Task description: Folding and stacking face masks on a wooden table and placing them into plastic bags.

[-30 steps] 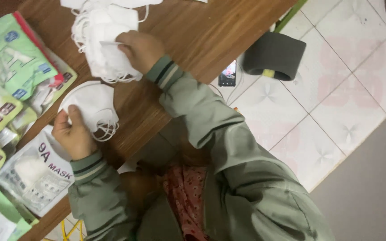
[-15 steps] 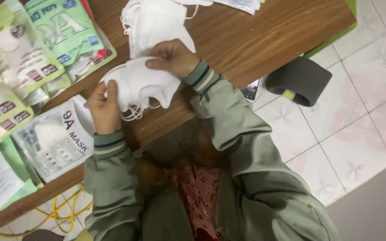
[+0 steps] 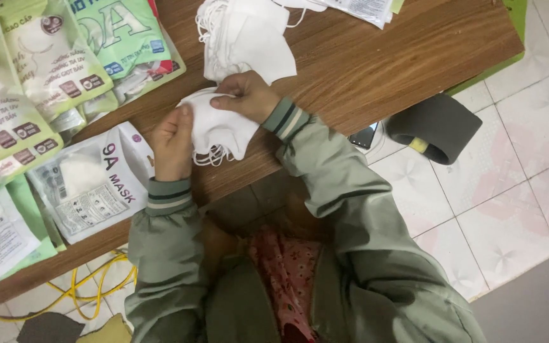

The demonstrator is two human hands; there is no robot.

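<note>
Both my hands hold a small stack of white face masks just above the wooden table. My left hand grips the stack's left edge. From above, my right hand closes on its top, fingers curled over it. The ear loops hang below the stack. A loose pile of white masks lies on the table just beyond my right hand. A white plastic mask packet lies flat to the left of my left hand.
Green and white mask packets cover the table's left side. A dark grey slipper and a phone lie on the tiled floor to the right. Yellow cable runs under the table's near edge.
My left hand has brought its masks up from the table to meet the ones in my right hand. Both hands now hold one stack together.
</note>
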